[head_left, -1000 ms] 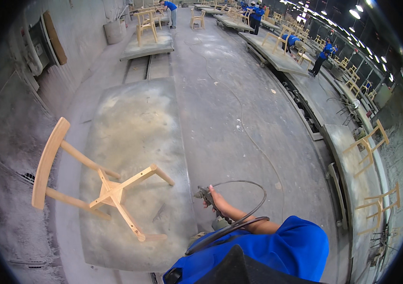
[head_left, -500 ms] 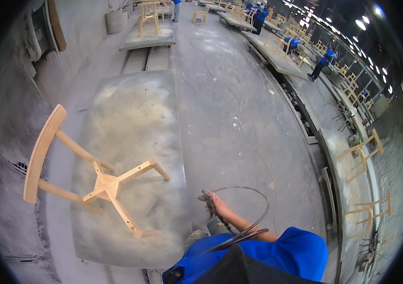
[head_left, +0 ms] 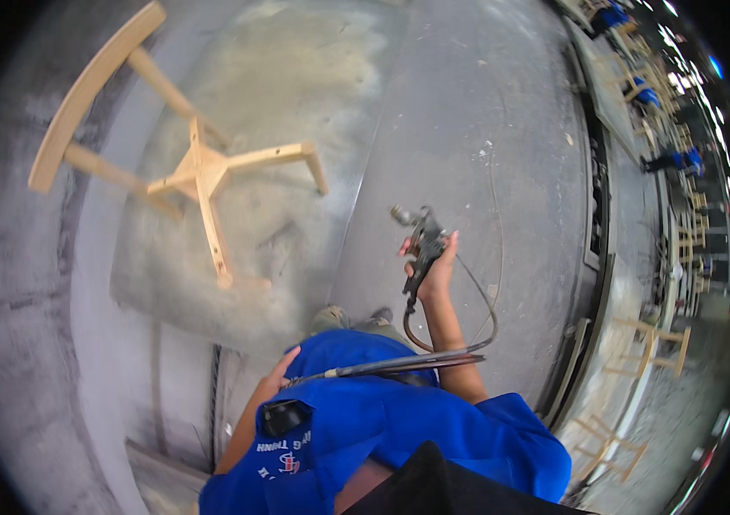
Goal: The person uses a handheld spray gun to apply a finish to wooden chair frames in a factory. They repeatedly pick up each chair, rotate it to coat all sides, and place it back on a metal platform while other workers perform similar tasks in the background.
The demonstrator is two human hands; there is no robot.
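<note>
My right hand [head_left: 436, 273] is wrapped round a dark metal spray gun [head_left: 425, 240], held out in front of my body over the floor. Its hoses [head_left: 433, 359] loop from the grip back across my waist. Beside my left hip, my left hand [head_left: 276, 378] is at the hose bundle and appears closed around it, though most of its fingers are hidden. To the left, a bare pale wooden chair frame [head_left: 202, 172] with a curved backrest and crossed seat rails stands on a low, stained platform [head_left: 296, 249], apart from both hands.
A thin hose [head_left: 499, 189] trails over the grey floor [head_left: 459, 103]. On the right a rail track [head_left: 592, 215] runs past more platforms carrying wooden chairs [head_left: 648, 348]. Farther off, people in blue [head_left: 682, 160] stand among chairs. A grey wall [head_left: 4, 283] is at the left.
My right hand has raised the spray gun away from my body. My left hand has come into view at the hose. The view has turned and tilted down, shifting the chair frame upward in it.
</note>
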